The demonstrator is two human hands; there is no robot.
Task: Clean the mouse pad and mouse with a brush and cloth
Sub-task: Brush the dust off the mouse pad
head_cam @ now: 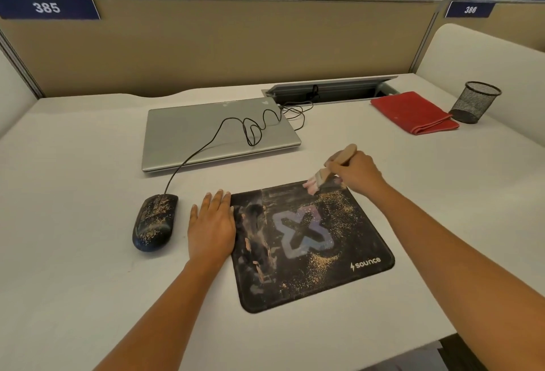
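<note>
Head view: I see my right grip curled round the brush, bristles on the far edge of the dusty mouse pad. My left grip lies flat and holds nothing, on the tabletop between it and the mouse.

Flat left hand, right hand in a curled grip

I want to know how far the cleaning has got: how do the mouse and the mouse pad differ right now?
The mouse pad is a flat sheet; the mouse is a rounded hump with a cable. The brush, gripped by the right hand, touches the pad's far edge, and the left hand rests flat at its left edge; the mouse lies apart from both hands. Both are black and speckled with tan grit.
</note>
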